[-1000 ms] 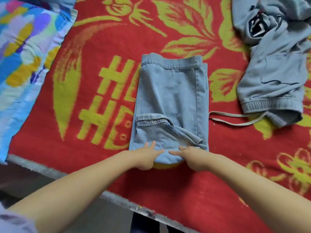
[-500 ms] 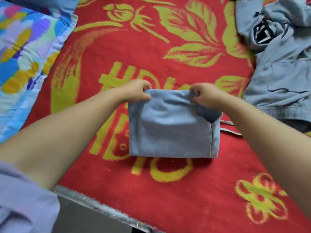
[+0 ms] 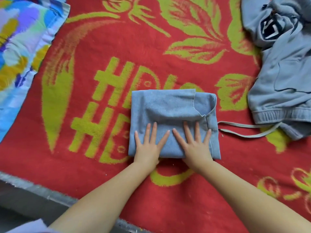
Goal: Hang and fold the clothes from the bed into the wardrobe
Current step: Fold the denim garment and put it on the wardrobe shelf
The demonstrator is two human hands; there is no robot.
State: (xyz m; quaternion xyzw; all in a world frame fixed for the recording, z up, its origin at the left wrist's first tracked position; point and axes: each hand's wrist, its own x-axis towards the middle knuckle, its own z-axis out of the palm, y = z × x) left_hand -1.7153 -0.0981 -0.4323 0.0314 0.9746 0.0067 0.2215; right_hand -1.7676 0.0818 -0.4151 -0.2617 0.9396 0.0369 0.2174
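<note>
A light blue denim garment (image 3: 170, 106) lies folded into a compact rectangle on the red bed blanket (image 3: 104, 52). My left hand (image 3: 149, 145) presses flat on its near left part, fingers straight and spread. My right hand (image 3: 196, 145) presses flat beside it on the near right part, fingers also spread. A crumpled grey hoodie and sweatpants pile (image 3: 282, 64) lies at the right, its drawstring (image 3: 244, 130) trailing toward the denim.
A multicoloured pillow or quilt (image 3: 20, 52) lies along the left side. The bed's front edge (image 3: 33, 187) runs diagonally at lower left, with grey floor beyond. The blanket has yellow-green flowers and letters.
My hands carried the near end of the denim up and over, folding it in half. They have since let go of the far edge and now press flat on the folded bundle.
</note>
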